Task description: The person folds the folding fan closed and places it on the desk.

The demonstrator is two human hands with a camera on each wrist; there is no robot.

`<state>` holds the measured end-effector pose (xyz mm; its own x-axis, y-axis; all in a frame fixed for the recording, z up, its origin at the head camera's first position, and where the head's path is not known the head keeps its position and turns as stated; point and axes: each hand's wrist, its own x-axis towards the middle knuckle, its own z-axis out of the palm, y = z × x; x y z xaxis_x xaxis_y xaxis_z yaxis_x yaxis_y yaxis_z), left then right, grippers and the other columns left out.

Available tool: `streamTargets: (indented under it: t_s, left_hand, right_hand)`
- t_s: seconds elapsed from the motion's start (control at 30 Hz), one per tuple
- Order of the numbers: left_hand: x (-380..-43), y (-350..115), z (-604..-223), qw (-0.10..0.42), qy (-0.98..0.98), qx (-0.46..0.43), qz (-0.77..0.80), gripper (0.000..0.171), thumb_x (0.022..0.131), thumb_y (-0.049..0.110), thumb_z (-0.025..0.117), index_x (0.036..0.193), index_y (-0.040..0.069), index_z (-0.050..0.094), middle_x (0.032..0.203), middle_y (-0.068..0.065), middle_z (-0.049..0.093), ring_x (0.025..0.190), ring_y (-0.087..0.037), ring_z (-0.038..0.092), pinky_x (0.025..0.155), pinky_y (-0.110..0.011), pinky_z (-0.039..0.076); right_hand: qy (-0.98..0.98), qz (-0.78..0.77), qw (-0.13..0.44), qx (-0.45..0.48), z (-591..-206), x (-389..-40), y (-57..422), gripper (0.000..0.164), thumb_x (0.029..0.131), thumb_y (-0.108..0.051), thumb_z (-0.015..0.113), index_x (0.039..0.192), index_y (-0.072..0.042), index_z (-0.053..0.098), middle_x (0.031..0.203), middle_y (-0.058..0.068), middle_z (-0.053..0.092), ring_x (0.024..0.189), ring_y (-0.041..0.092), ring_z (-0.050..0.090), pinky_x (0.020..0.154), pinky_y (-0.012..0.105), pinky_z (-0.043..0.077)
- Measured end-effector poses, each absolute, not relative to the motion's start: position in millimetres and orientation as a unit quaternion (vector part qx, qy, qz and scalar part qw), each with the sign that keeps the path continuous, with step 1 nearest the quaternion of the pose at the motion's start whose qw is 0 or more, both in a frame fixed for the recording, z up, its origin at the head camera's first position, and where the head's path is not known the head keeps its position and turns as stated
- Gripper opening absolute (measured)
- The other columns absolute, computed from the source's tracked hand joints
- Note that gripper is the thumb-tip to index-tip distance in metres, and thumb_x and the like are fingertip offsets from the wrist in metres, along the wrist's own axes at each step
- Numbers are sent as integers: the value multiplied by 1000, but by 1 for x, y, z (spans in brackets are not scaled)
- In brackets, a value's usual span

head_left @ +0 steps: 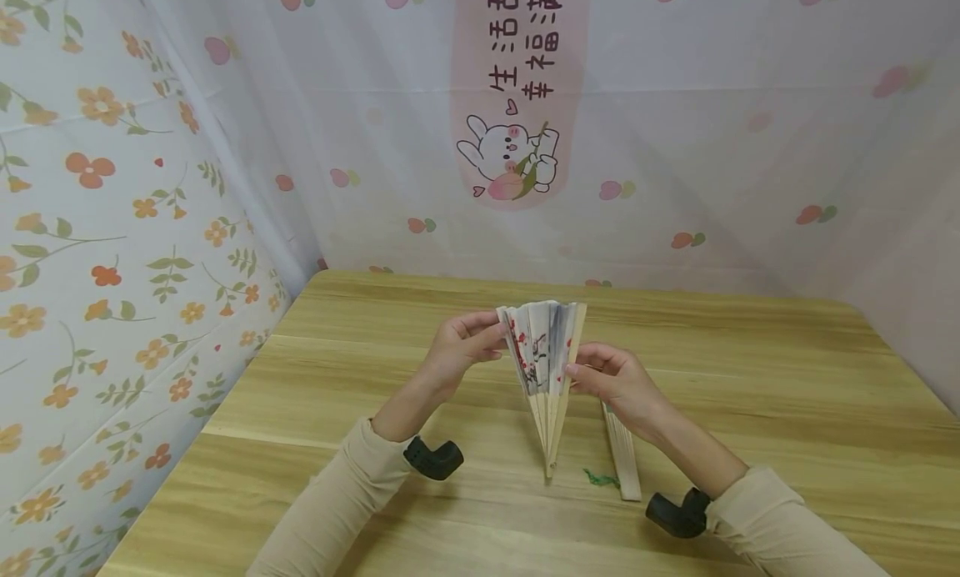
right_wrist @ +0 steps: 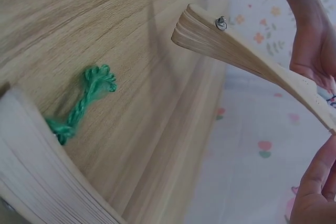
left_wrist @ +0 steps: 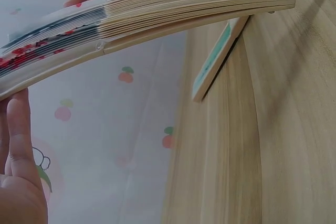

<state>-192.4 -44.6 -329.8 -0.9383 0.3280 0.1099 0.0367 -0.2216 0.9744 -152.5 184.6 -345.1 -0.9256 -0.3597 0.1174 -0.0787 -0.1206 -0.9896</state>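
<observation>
A folding fan (head_left: pixel 536 352) with red blossoms on pale cloth and light wooden ribs is spread part way, its pivot end pointing down. My left hand (head_left: pixel 467 343) pinches its left outer rib near the top. On the opposite outer rib, my right hand (head_left: pixel 611 381) grips with thumb and fingers. In the left wrist view the fan's ribs (left_wrist: pixel 199 6) lie close together, seen edge-on. The right wrist view shows its metal pivot (right_wrist: pixel 221 23). A second, folded fan (head_left: pixel 622 456) with a green cord (head_left: pixel 602 479) lies on the table beneath my right forearm, partly hidden by that hand.
The wooden table (head_left: pixel 300 444) stretches under both arms, with its far edge against a patterned curtain (head_left: pixel 675 143). A floral curtain (head_left: pixel 112 227) hangs along the left side. Black camera mounts (head_left: pixel 435 459) sit at both wrists.
</observation>
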Motion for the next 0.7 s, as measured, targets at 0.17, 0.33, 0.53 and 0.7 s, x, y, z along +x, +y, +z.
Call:
streamTargets:
  t_s: [0.17,0.33,0.53,0.7]
  left_hand:
    - [-192,-45,-330,97,625,157,758,29,88,4,52,112,-13,51,85,3,65,75,-9,63,65,-22,50]
    - [-192,-45,-331,106,623,171,756,30,88,3,51,114,-12,50,88,3,64,77,-10,62,67,-23,49]
    - [-191,-47,-330,119,620,197,750,27,89,2,50,111,-12,51,88,3,63,79,-11,61,71,-25,49]
    - [-192,-48,-331,131,624,222,737,26,90,4,49,111,-12,51,90,3,63,82,-12,60,73,-26,49]
  right_hand:
    - [660,-727,96,-161,-345,-153,184,16,86,-4,56,89,-17,64,85,-3,61,79,10,58,72,30,50]
    - [663,-726,94,-158,-345,-152,184,15,86,-4,56,90,-17,63,86,-3,61,79,11,58,71,30,50]
    - [652,-734,96,-165,-345,-152,184,16,87,-3,55,90,-16,63,85,-3,60,79,10,58,71,28,50]
    - [643,-740,102,-168,-346,-152,184,18,87,-2,53,87,-18,63,83,-4,59,78,9,57,71,27,50]
